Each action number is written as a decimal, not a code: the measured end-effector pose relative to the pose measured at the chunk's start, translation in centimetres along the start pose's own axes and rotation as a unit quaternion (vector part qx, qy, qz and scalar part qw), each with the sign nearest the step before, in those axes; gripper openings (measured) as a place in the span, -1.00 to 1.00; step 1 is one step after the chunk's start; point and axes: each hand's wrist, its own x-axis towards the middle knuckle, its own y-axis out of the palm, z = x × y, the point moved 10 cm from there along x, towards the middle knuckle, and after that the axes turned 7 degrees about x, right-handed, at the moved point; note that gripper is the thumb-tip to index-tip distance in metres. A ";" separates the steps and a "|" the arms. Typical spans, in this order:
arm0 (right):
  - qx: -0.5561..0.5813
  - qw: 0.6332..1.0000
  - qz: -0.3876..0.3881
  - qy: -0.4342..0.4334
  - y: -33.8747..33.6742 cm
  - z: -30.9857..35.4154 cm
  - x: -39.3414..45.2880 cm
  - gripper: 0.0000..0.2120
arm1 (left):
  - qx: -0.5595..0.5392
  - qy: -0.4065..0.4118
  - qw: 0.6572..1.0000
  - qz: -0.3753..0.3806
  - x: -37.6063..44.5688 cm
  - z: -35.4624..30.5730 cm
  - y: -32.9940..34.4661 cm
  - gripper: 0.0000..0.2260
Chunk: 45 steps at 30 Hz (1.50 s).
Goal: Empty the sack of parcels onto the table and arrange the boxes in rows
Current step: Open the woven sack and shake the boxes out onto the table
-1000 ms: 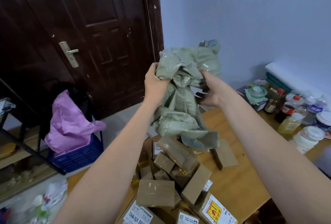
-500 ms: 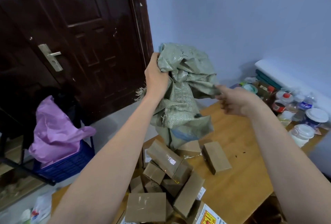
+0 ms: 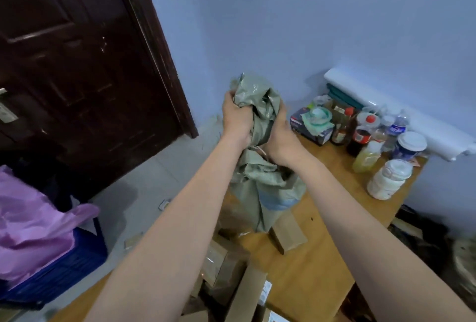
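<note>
A crumpled grey-green woven sack hangs over the wooden table, its open end drooping down to the boxes. My left hand grips the bunched top of the sack from the left. My right hand clasps the same bunch from the right, just below. A heap of brown cardboard boxes lies on the table under my arms, partly hidden by them. One box lies apart, just right of the sack's lower end.
Bottles, jars and a tissue box crowd the table's far right edge by the blue wall. A blue crate with purple plastic stands on the floor at left. A dark door is behind it.
My right hand, which had let go and reached right, has come back and closed on the sack top beside my left hand. The sack is held lower and farther from me.
</note>
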 end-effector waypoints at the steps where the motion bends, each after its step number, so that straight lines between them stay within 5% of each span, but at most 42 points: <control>1: 0.022 0.999 -0.047 -0.002 -1.2 -1.0 0.2 0.11 | -0.010 -0.016 1.000 0.022 0.0 0.8 1.7 -0.80; 4: 0.083 0.981 -0.177 -0.004 -4.9 -4.6 0.3 -0.24 | 0.014 -0.009 0.991 0.132 -0.2 2.1 6.9 -0.64; 7: 0.055 0.970 -0.236 0.023 -7.6 -8.1 1.0 -0.27 | 0.110 0.036 0.971 0.209 -0.2 3.5 9.7 -0.53; 11: 0.015 0.952 -0.304 0.018 -10.9 -11.7 2.6 -0.38 | 0.285 0.106 0.933 0.190 1.2 7.1 10.7 -0.24; 17: -0.022 0.929 -0.365 -0.058 -13.6 -15.9 4.6 -0.51 | 0.205 -0.035 0.944 0.255 2.0 15.3 15.5 0.06; 21: -0.079 0.932 -0.352 -0.041 -13.5 -21.5 5.6 -0.43 | 0.337 0.158 0.911 0.177 2.9 15.3 17.7 0.11; 23: -0.092 0.938 -0.332 -0.015 -13.0 -24.6 6.1 -0.36 | 0.439 0.292 0.830 0.180 1.9 15.5 20.4 0.10; 25: -0.110 0.945 -0.308 0.006 -12.2 -27.4 6.5 -0.33 | 0.511 0.344 0.758 0.214 1.2 17.9 23.1 0.05; 33: -0.310 0.916 -0.202 0.152 -10.0 -37.1 8.9 -0.28 | 0.592 0.300 0.700 0.265 2.6 28.1 26.6 -0.28; 39: -0.368 0.900 -0.123 0.200 -9.1 -41.8 9.3 -0.12 | 0.607 0.192 0.682 0.360 2.6 35.3 27.7 -0.04; 45: -0.338 0.910 -0.084 0.224 -7.4 -45.4 10.4 -0.14 | 0.635 0.126 0.660 0.381 2.6 39.9 27.8 -0.10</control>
